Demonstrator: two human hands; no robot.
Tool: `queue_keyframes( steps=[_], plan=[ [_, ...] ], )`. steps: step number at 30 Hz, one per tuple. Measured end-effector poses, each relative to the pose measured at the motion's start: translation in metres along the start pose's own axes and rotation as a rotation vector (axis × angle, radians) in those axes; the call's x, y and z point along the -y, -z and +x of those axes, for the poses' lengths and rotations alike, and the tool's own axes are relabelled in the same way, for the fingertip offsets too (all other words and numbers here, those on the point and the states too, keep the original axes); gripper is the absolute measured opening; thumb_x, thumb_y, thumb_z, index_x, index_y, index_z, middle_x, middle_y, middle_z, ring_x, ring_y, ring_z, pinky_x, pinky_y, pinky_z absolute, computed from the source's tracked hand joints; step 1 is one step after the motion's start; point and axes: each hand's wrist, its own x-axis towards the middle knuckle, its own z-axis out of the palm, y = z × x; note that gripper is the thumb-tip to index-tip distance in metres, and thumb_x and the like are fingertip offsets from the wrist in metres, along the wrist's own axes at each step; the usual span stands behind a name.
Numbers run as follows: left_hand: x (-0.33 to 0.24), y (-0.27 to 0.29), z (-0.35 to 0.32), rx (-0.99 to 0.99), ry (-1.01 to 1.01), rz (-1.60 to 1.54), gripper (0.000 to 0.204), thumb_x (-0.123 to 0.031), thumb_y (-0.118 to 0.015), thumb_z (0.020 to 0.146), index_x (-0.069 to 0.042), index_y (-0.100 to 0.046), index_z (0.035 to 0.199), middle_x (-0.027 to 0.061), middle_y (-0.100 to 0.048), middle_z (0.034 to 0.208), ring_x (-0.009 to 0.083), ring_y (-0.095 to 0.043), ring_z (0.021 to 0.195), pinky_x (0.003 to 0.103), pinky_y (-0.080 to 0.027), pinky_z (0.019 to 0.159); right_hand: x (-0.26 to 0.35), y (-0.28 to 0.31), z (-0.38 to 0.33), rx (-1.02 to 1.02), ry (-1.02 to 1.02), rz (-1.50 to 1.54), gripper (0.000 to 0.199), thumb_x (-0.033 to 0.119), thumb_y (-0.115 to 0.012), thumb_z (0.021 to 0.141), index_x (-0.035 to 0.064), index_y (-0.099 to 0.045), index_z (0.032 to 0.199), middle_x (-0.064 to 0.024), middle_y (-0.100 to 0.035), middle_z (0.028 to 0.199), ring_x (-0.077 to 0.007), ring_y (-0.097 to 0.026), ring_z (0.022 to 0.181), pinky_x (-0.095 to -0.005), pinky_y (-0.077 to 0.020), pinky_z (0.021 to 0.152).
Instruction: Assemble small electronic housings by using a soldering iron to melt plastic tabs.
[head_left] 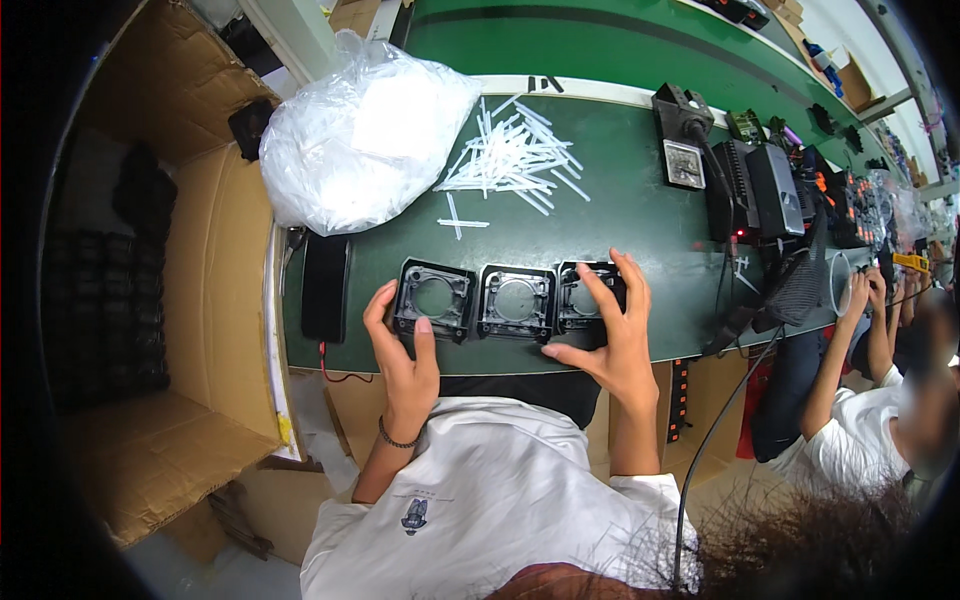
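Head view: two hands (405,378) (622,352), three black frames (460,315) (516,327) (568,319)

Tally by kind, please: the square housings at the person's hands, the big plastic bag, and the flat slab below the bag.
Square black plastic housings: 3
Large translucent plastic bag: 1
Flat black rectangular slab: 1
Total: 5
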Motion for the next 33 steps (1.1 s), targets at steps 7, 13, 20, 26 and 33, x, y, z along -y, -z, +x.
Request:
queue_keyframes(
  steps=[7,13,20,26,33],
  plan=[
    [-0.023,0.0,-0.011,0.209,-0.09,0.774,0.077,-0.026,-0.071,0.098,0.006,-0.033,0.157,0.0302,-0.04,0.156,0.0471,-0.043,0.135,0.054,-0.033,0.114,-0.005,-0.006,0.003,0.018,0.154,-0.208,0.09,0.039,-0.098,0.063,0.0234,-0.066,0.146,-0.0227,-0.036,0.165,-0.0496,-0.034,0.149,-0.0601,-0.0309,0.121],
    [-0.059,0.046,0.074,-0.157,-0.101,0.593,0.055,-0.025,-0.075,0.095,0.001,-0.056,0.139,0.0184,-0.061,0.129,0.0312,-0.058,0.1,0.045,-0.048,0.096,-0.037,0.008,-0.006,-0.19,0.241,-0.205,0.116,0.05,-0.099,0.058,0.0101,-0.051,0.156,-0.0242,-0.038,0.163,-0.0464,-0.037,0.15,-0.0591,-0.0319,0.122],
    [0.025,0.15,0.337,-0.41,0.006,0.849,0.118,-0.048,-0.095,0.068,0.003,-0.036,0.157,0.0329,-0.055,0.148,0.044,-0.051,0.141,0.047,-0.04,0.12,-0.036,0.003,-0.006,-0.157,0.152,-0.133,0.123,0.049,-0.1,0.057,0.0095,-0.045,0.159,-0.0236,-0.037,0.163,-0.0455,-0.036,0.151,-0.0573,-0.0307,0.122],
    [0.024,0.157,0.334,-0.435,-0.06,0.682,0.115,-0.04,-0.092,0.068,0.011,-0.03,0.15,0.0309,-0.062,0.137,0.0399,-0.064,0.126,0.041,-0.051,0.108,-0.039,-0.001,-0.001,-0.142,0.103,-0.139,0.126,0.044,-0.102,0.055,0.0095,-0.043,0.16,-0.0215,-0.036,0.165,-0.0436,-0.037,0.15,-0.0535,-0.0331,0.123],
    [-0.095,0.117,0.099,0.2,-0.222,0.762,0.096,-0.018,-0.081,0.071,-0.005,-0.044,0.158,0.0181,-0.051,0.154,0.0373,-0.046,0.143,0.047,-0.028,0.123,-0.042,0.003,0.004,-0.092,0.105,-0.096,0.122,0.048,-0.1,0.057,0.0059,-0.046,0.158,-0.0221,-0.041,0.161,-0.0437,-0.041,0.146,-0.0542,-0.0351,0.12]
  ],
)
